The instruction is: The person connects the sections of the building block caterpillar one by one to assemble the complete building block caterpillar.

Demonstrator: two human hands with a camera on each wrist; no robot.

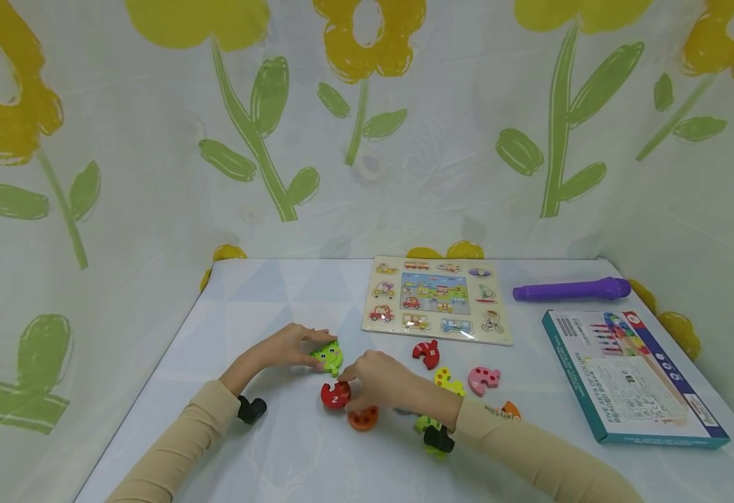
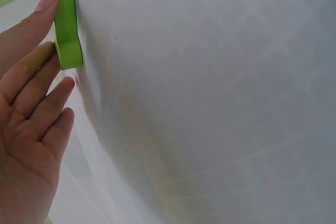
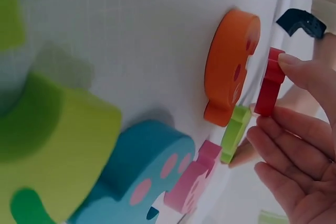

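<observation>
My left hand (image 1: 288, 347) pinches a green smiling piece (image 1: 327, 358) between thumb and fingertips; in the left wrist view the green piece (image 2: 67, 24) stands edge-on between thumb and fingers of the hand (image 2: 34, 108). My right hand (image 1: 384, 383) holds a red piece marked 2 (image 1: 335, 396), just below and right of the green one. The right wrist view shows the red piece (image 3: 270, 82) pinched by thumb and fingertips of the hand (image 3: 304, 129). An orange spotted piece (image 1: 363, 418) lies under the right hand.
Right of the right hand lie a red piece (image 1: 426, 353), a yellow one (image 1: 448, 381), a pink one (image 1: 484, 379) and several others. Behind is a picture puzzle board (image 1: 376, 283). A purple microphone-shaped object (image 1: 570, 290) and a boxed set (image 1: 637, 377) lie at the right.
</observation>
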